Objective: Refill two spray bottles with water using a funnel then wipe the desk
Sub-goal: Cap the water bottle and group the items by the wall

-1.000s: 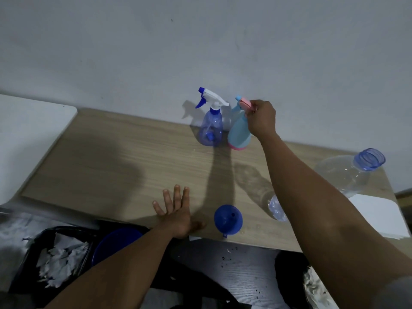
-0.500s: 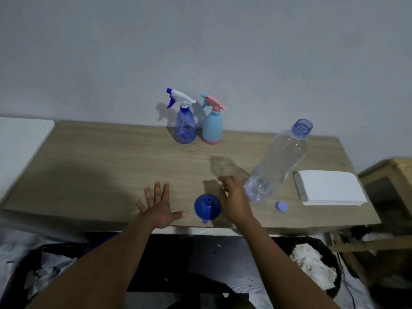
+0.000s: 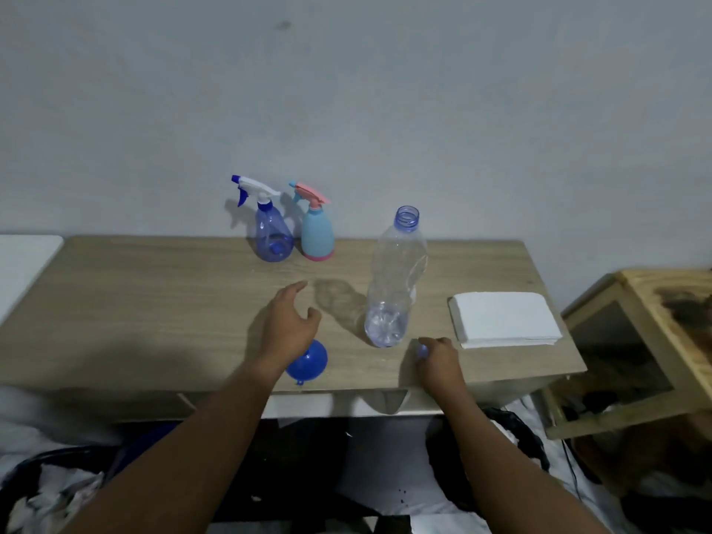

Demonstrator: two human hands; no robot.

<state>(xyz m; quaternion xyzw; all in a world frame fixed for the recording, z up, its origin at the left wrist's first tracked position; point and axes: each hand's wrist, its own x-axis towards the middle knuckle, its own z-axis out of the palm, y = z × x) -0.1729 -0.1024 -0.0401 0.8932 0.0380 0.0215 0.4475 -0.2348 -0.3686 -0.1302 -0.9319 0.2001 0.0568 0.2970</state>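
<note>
Fingers (image 3: 423, 350) of the right hand (image 3: 439, 358) pinched the blue bottle cap (image 3: 422, 351) near the uncapped water bottle (image 3: 397, 279), likely to reseal it, while the left hand (image 3: 287, 325) hovered open over the funnel (image 3: 308, 364) on the tabletop (image 3: 154, 302).

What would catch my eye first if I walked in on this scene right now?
Probably the tall clear water bottle, standing uncapped near the middle of the wooden desk with only a little water in its bottom. Behind it, by the wall, two spray bottles stand side by side: a see-through blue one and a light blue one with a pink trigger. Nearer, the right hand pinches the small blue cap, and the left hand hovers open above a blue funnel.
</note>
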